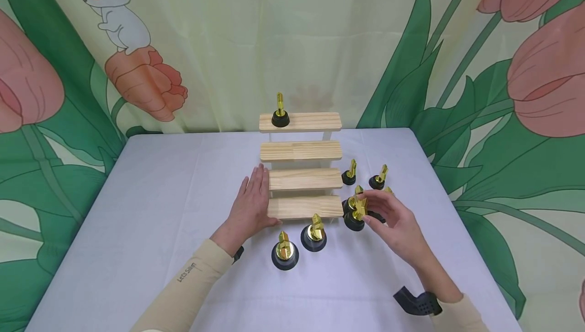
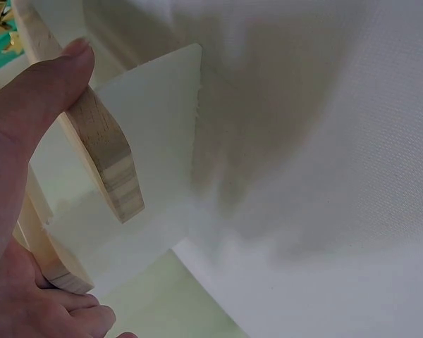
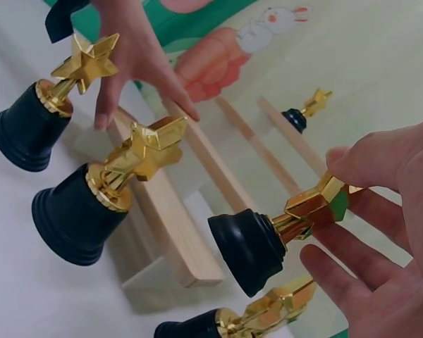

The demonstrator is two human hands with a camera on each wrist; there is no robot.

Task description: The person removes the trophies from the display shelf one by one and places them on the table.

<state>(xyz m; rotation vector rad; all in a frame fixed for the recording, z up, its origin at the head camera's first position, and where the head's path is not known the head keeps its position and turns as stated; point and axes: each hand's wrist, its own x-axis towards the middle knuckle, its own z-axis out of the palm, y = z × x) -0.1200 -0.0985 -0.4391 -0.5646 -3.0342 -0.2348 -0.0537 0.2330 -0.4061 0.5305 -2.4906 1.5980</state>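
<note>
My right hand [image 1: 393, 223] pinches a small gold star trophy [image 3: 317, 208] by its star, thumb on one side and fingers on the other. The black base of this trophy tilts in the right wrist view, close over another trophy [image 3: 261, 313]. At the left side of a stepped wooden rack [image 1: 305, 179], my left hand [image 1: 249, 202] rests with its fingers extended along the shelf ends. Its thumb lies against the end of a shelf [image 2: 106, 148] in the left wrist view. One trophy [image 1: 280, 111] stands on the top shelf, left of its middle.
Two trophies, a left one [image 1: 285, 252] and a right one [image 1: 314, 234], stand in front of the rack. Others, including one at the back [image 1: 349, 172] and one farther right [image 1: 378, 177], stand right of it. A white cloth covers the table [image 1: 173, 195]; a printed curtain [image 1: 301, 42] hangs behind.
</note>
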